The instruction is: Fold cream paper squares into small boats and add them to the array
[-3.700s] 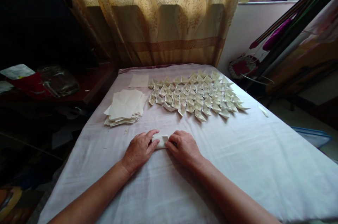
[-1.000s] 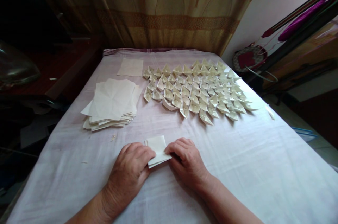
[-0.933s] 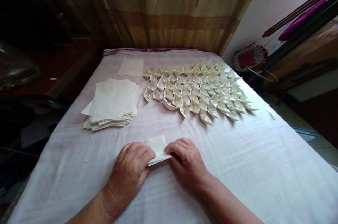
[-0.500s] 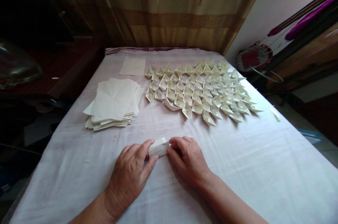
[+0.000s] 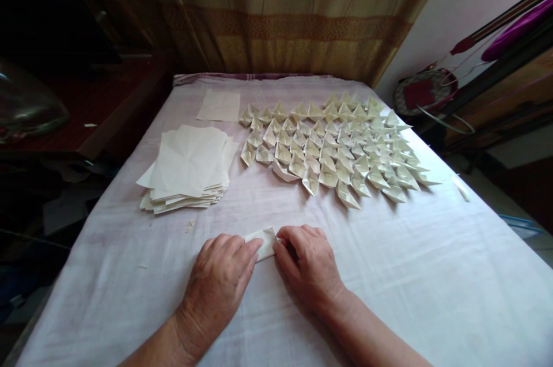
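The folded paper [image 5: 264,240] shows only its middle. The fingertips of the left hand [image 5: 218,286] and right hand [image 5: 309,269] cover its ends, so pinching or pressing cannot be told apart. Nearer than the folded paper, both forearms and the surface [image 5: 432,275] run off the bottom edge. Beyond it, the paper boats [image 5: 337,148] overlap too closely to count, and the curtain [image 5: 276,10] is cut by the top edge. Far to its left, a shiny object [image 5: 26,105] sits in darkness, cut by the frame. To its right, a white scrap [image 5: 461,187] is too small to identify.
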{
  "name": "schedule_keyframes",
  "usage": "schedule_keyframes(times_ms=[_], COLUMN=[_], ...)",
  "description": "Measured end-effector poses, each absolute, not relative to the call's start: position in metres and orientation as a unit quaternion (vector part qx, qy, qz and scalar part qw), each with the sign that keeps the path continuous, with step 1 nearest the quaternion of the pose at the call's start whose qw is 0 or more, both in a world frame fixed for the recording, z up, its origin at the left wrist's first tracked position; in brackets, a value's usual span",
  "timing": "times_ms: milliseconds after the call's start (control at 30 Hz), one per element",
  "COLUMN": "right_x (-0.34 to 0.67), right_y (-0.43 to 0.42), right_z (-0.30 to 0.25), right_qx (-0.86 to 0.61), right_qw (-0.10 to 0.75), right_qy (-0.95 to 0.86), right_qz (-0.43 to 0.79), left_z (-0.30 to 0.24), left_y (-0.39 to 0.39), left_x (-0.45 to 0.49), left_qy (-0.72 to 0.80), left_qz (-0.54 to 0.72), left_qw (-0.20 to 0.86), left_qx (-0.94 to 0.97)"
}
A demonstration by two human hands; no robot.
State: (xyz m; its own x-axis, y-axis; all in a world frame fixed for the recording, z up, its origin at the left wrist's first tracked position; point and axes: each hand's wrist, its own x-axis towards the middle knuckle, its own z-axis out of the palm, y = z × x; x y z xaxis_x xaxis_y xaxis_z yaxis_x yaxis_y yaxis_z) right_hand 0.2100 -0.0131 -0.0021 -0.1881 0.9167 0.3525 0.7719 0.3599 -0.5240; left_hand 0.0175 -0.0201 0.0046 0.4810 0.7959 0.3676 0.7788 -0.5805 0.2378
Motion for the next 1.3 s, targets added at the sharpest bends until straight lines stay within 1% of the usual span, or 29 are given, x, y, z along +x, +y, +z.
schedule_keyframes(times_ms=[233,967,1300], right_x=[0.21,0.2098,0.2097], right_y=[-0.0128,-0.0131,-0.0127], right_z=[-0.0012,-0.0024,-0.003], right_qx=[-0.552,-0.549,-0.543], right_qw=[0.283,0.268,0.261], right_qy=[-0.775,-0.782,-0.792], right_qz=[0.119,0.119,0.094], left_z=[0.0046,0.007,0.0065], left_y=[-0.02,-0.018,-0.0183], left_x=[0.0164,0.0188,0.0197], left_qy=[0.457,0.465,0.469], left_qz=[0.209,0.182,0.179], left_qw=[0.017,0.009,0.009], left_qx=[0.865,0.866,0.865])
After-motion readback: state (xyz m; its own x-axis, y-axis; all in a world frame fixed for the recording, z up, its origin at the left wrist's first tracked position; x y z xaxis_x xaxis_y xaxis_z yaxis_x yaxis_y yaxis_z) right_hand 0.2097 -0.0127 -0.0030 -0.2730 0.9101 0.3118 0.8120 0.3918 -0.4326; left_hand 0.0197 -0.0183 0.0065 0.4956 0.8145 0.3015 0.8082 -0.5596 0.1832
